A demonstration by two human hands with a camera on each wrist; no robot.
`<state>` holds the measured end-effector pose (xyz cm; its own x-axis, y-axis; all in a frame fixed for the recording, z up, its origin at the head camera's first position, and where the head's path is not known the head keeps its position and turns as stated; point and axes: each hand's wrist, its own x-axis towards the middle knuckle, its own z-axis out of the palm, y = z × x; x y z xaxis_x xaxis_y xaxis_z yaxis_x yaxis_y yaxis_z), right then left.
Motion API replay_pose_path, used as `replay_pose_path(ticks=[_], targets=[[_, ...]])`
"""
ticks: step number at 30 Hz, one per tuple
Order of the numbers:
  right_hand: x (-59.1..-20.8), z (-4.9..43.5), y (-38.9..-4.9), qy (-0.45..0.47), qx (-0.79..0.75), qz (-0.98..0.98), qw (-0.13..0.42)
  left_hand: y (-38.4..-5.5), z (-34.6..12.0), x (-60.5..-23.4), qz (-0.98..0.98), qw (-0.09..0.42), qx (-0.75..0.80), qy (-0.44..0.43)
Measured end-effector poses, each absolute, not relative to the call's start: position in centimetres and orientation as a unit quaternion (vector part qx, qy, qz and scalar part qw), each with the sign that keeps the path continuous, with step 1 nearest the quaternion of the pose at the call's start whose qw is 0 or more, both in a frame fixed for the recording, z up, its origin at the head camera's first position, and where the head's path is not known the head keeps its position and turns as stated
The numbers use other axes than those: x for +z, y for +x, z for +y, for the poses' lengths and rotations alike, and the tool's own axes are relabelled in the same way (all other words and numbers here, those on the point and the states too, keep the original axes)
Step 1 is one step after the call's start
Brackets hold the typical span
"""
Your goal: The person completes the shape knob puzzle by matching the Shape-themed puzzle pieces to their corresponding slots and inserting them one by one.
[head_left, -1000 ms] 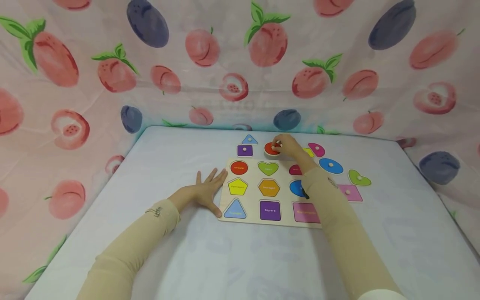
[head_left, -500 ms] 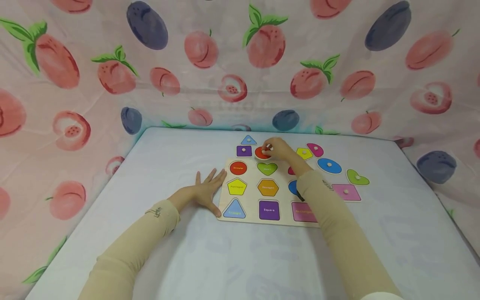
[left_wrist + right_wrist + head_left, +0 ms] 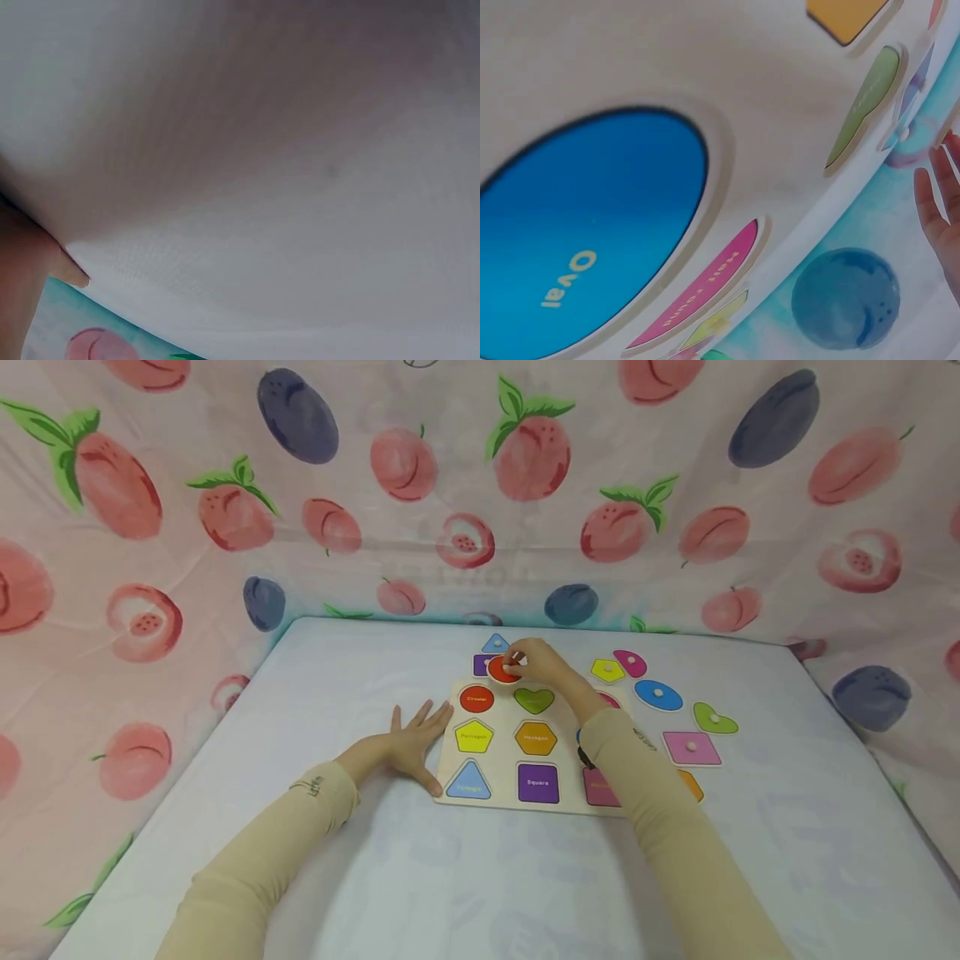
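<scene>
My right hand point(image 3: 542, 662) pinches the knob of a red circle puzzle piece point(image 3: 497, 672), held just above the back left of a wooden shape puzzle board point(image 3: 504, 739). Close below the piece lies the board's red "Circular" shape point(image 3: 477, 699). With fingers spread, my left hand point(image 3: 408, 748) lies flat on the table, thumb and a fingertip touching the board's left edge. The right wrist view has the fingers of my right hand point(image 3: 941, 217) at its right edge and the board's blue oval shape point(image 3: 600, 225) up close. Only part of my left hand point(image 3: 26, 262) appears in the left wrist view.
Behind the board lie a blue triangle piece point(image 3: 496, 643) and a partly covered purple square piece point(image 3: 480, 666). To the right are yellow pentagon point(image 3: 607, 671), pink half-round point(image 3: 630, 663), blue oval point(image 3: 658, 695), green heart point(image 3: 715, 718), pink rectangle point(image 3: 692, 747) and orange hexagon point(image 3: 692, 785) pieces.
My right hand has carried the red circle piece leftward, from behind the board's middle to over the purple square piece. The orange hexagon piece has come into sight. My left hand stays put.
</scene>
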<state>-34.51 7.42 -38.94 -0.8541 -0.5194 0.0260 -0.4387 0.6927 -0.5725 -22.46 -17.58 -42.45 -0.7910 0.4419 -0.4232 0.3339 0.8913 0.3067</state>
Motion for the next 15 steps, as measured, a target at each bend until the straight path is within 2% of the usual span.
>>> replay_pose_path(ticks=[15], targets=[[-39.5, 5.3, -34.1, -0.32, -0.29, 0.898, 0.084, -22.5, -17.7, -42.2, 0.938, 0.254, 0.111, 0.209]])
